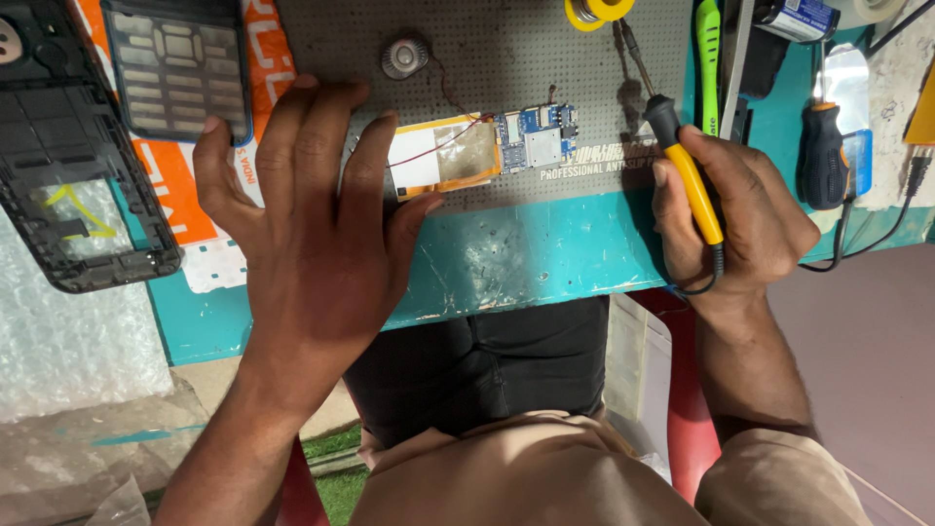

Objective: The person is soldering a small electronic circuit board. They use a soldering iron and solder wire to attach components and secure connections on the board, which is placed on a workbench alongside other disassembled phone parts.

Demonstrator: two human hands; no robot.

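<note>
Soldering iron (pixel 693 180) in right hand (pixel 745 209)

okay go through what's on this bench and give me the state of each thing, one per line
left hand: flat on the mat, fingers spread, holding nothing
right hand: closed around the soldering iron
soldering iron: held, tip up on the mat, off the board
circuit board: bare, wired to the battery
battery: lying flat, wires attached
phone shell: empty, opened up
keypad: lying loose
screwdriver: lying unused

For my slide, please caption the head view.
Right hand holds a soldering iron near a circuit board; left hand rests flat.
</note>
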